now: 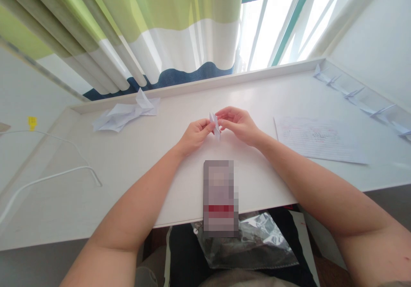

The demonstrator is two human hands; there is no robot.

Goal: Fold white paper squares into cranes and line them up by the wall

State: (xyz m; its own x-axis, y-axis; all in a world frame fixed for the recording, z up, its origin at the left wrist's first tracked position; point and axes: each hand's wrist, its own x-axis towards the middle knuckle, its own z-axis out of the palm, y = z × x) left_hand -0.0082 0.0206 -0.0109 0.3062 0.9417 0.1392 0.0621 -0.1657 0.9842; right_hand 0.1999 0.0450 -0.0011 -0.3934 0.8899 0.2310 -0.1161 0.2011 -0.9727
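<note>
Since the left grip (194, 136) and right grip (239, 125), nearly closed, pinch a narrow folded paper (215, 126) between them above the desk (257, 180), uneven pressure could crease or tear it. A careless slip could drop it onto the desk, not far from the crumpled paper heap (125, 115).
</note>
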